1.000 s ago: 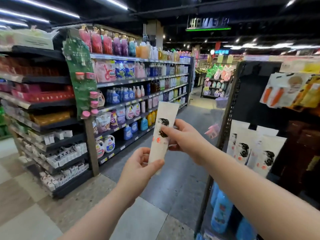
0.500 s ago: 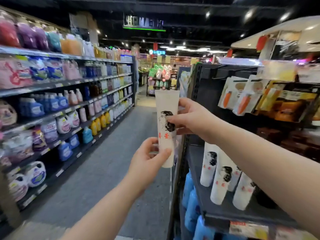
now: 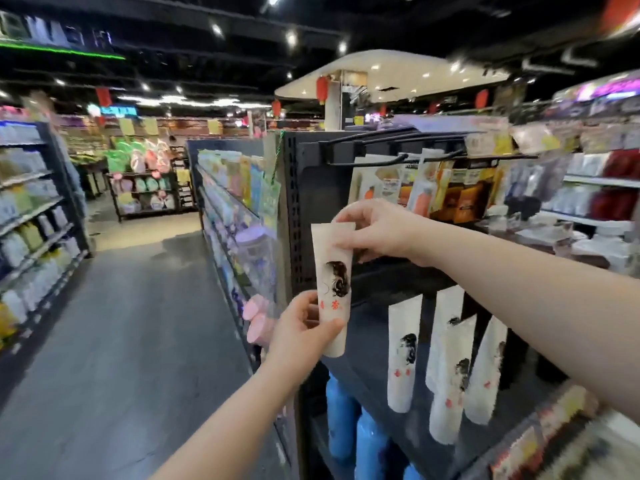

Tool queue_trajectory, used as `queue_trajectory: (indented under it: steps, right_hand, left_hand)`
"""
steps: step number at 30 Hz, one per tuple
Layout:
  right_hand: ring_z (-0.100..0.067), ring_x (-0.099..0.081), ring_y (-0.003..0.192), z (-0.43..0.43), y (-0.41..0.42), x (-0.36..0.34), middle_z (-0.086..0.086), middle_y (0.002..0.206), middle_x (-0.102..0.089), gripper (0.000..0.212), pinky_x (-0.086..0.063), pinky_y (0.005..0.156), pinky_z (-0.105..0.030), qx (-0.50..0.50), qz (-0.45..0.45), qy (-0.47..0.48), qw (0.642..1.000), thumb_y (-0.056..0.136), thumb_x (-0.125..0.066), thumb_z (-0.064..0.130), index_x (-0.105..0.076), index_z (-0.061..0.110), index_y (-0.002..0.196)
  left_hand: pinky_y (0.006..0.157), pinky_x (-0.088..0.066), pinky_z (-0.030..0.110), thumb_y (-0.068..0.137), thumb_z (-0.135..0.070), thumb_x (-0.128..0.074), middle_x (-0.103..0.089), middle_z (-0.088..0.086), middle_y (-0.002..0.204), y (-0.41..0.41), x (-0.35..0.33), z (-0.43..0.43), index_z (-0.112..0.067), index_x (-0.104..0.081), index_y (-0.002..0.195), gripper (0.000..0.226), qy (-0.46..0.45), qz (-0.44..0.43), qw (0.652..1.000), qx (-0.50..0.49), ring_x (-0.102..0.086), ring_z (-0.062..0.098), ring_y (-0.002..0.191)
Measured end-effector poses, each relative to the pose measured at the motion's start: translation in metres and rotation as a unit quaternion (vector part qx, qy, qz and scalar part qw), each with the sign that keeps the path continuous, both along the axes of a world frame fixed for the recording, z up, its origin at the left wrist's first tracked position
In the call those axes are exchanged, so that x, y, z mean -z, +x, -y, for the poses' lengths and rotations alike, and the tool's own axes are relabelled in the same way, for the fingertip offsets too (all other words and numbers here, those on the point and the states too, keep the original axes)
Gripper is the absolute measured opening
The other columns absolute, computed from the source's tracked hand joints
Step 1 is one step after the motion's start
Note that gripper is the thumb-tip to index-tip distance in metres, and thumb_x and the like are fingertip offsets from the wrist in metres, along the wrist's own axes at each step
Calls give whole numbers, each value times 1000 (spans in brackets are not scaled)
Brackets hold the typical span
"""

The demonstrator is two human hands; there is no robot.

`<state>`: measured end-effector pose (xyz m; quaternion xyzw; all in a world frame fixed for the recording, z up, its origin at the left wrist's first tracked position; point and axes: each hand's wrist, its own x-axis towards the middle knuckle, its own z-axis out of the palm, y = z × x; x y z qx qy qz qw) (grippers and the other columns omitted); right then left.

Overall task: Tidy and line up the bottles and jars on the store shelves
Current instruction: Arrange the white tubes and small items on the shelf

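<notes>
I hold a white tube [image 3: 333, 268] with a dark head drawing and red characters upright in both hands. My left hand [image 3: 301, 332] grips its lower end; my right hand [image 3: 375, 232] pinches its flat top. The tube hangs in the air at the left end of a black shelf [image 3: 377, 368]. Several matching white tubes [image 3: 401, 351] stand upside down on that shelf, to the right and lower, leaning unevenly.
Blue bottles [image 3: 341, 420] fill the shelf below. Black hooks [image 3: 363, 161] with hanging packets jut out above my right hand. An aisle of grey floor [image 3: 121, 341] runs to the left, with stocked shelves [image 3: 31, 237] on its far side.
My view swung right, toward the black shelf. The tube moved with both hands closer to the shelf's left end. My right hand shifted from the tube's middle up to its top.
</notes>
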<state>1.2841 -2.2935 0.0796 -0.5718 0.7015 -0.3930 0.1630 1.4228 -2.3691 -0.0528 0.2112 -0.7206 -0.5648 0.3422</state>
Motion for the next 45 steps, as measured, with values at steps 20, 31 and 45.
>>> queue_trajectory:
  steps: [20, 31, 45]
  right_hand:
    - [-6, -59, 74, 29, -56, 24, 7, 84, -61, 13, -47, 62, -17, -17, -289, 303, 908, 83, -67, 19, -58, 27, 78]
    - [-15, -67, 87, 26, -60, 21, 2, 93, -64, 12, -52, 61, -13, -32, -244, 351, 904, 84, -66, 13, -61, 18, 94]
    - [-15, -66, 90, 22, -57, 24, 2, 97, -64, 13, -55, 74, -22, -29, -237, 345, 908, 84, -66, 15, -61, 22, 93]
  left_hand:
    - [61, -48, 8, 76, -9, -72, -70, -7, 91, -80, 64, 15, -39, -56, 93, 38, -3, 125, 984, 127, -64, 2, 82]
    - [64, -49, 9, 76, -8, -73, -71, -7, 93, -82, 67, 17, -26, -61, 102, 34, -18, 154, 977, 145, -65, 2, 84]
    - [63, -47, 7, 79, -12, -70, -68, -9, 96, -78, 65, 14, -25, -59, 105, 31, -30, 171, 974, 144, -62, 0, 87]
